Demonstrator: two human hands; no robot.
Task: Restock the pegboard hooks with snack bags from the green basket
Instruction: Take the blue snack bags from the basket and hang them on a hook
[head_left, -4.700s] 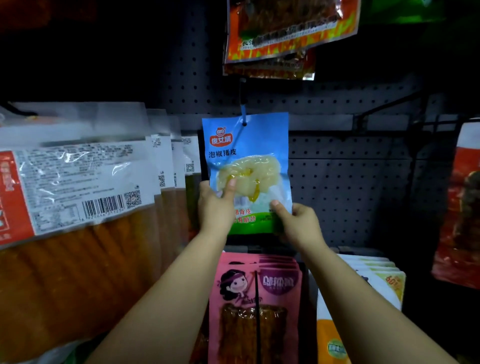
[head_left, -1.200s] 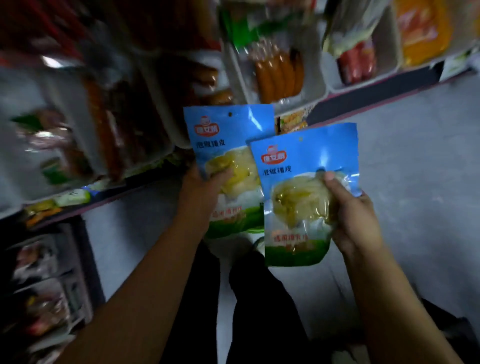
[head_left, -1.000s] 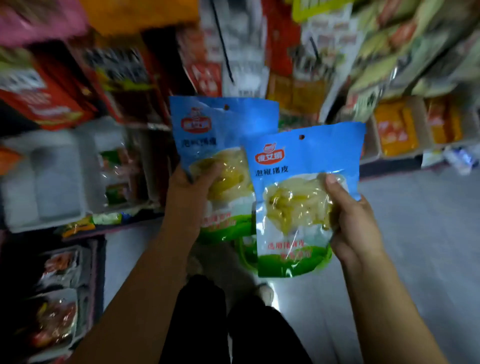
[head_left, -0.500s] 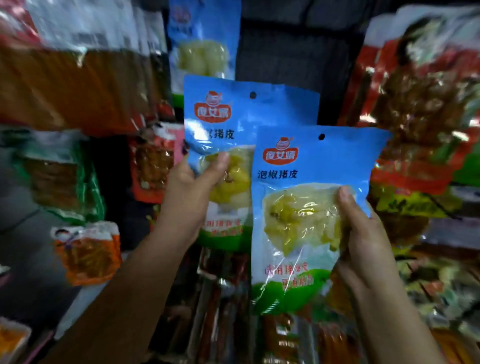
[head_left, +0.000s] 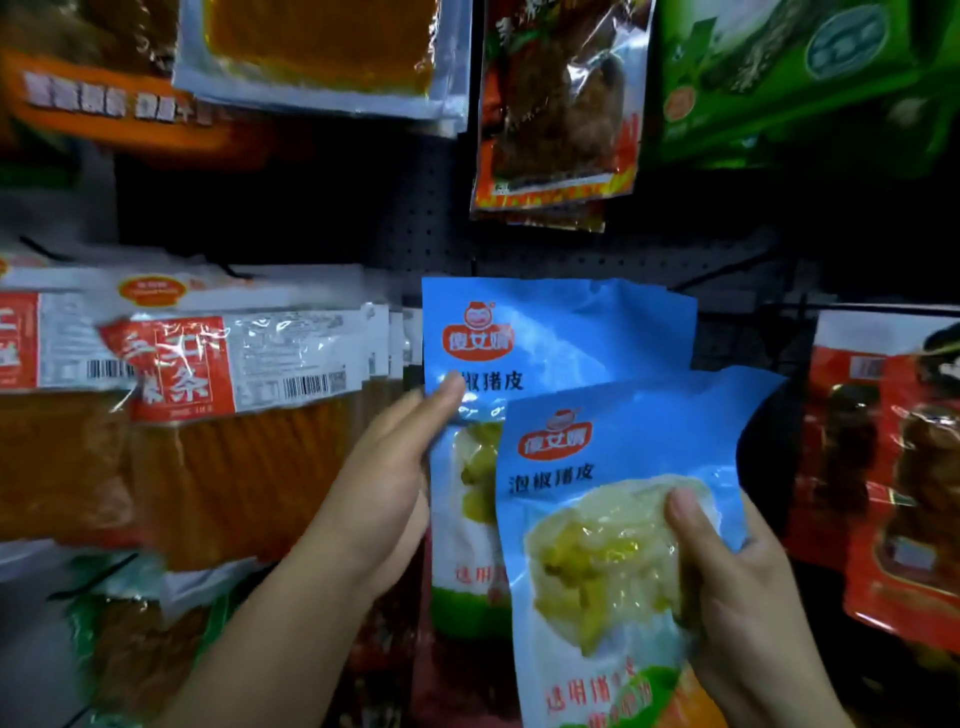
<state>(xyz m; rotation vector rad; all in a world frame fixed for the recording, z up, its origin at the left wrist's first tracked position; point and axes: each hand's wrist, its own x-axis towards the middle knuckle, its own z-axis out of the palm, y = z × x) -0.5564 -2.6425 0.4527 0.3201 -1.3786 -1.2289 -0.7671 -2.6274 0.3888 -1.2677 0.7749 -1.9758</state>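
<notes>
Blue snack bags w/ yellowish contents: rear bag (head_left: 550, 332) in left-hand fingers (head_left: 410, 421), front bag (head_left: 618, 519) in right-hand fingers (head_left: 691, 525).

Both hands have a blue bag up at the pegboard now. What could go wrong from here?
The right hand's bag overlaps the left hand's bag, hiding part of it, so threading a hook could go blind. The left hand pinches only its bag's edge, so that bag might slip. No hook end shows clearly.
</notes>
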